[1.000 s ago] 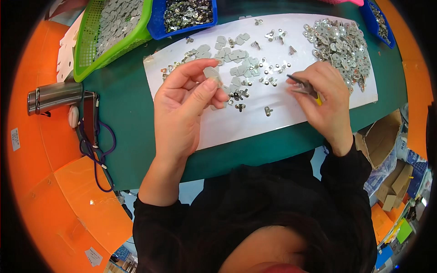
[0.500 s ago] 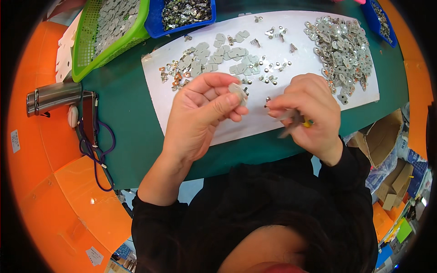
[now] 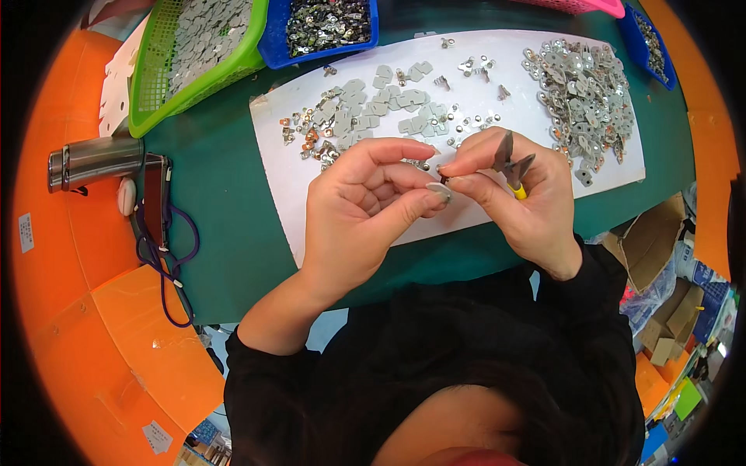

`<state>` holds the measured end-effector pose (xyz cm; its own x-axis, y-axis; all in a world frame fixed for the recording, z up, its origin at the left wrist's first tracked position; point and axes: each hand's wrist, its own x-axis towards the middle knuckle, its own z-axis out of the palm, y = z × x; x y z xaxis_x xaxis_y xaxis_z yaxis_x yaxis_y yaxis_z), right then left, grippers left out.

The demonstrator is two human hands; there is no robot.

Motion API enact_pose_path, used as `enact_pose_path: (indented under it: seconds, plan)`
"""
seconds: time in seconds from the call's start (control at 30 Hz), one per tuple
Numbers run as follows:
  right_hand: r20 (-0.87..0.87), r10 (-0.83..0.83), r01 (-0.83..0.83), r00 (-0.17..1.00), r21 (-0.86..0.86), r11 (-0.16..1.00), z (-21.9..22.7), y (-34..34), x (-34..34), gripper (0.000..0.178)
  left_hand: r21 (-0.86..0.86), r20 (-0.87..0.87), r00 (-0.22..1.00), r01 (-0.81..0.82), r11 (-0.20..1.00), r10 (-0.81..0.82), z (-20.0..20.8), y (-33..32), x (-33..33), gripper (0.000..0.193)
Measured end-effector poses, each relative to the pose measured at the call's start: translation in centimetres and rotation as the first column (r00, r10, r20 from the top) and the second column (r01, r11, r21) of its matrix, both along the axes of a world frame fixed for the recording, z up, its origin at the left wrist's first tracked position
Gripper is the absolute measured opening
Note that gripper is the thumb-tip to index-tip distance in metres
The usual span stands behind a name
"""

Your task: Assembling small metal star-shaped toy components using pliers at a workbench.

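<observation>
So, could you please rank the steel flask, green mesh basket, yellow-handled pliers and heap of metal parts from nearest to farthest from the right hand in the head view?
From the right hand:
1. Yellow-handled pliers: held in it.
2. Heap of metal parts: upper right.
3. Green mesh basket: upper left.
4. Steel flask: far left.

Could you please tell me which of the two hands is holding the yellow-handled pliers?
The right hand: the yellow-handled pliers sit in its grip, jaws spread, whereas the left hand pinches a flat grey piece.
</observation>
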<state>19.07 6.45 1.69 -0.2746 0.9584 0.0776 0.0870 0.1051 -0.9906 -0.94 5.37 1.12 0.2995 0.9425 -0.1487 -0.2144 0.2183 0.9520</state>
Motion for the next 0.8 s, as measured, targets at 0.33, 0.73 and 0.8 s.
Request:
enact_pose_path:
  seconds: [0.33,0.73,0.8]
  plan:
    - [0.056,0.171,-0.175,0.984,0.074,0.982,0.3,0.6,0.8,0.014,0.183,-0.1,0.993,-0.035,0.983,0.054,0.0,-0.1,0.3,0.022]
    - [0.262,-0.041,-0.1,0.964,0.503,0.858,-0.6,0.9,0.8,0.028,0.32,-0.145,0.972,-0.132,0.938,0.186,-1.1,-0.5,0.9,0.022]
    - [0.261,-0.054,-0.088,0.964,0.505,0.858,-1.1,1.1,0.7,0.028,0.621,-0.415,0.865,0.043,0.782,0.282,-1.0,0.1,0.5,0.023]
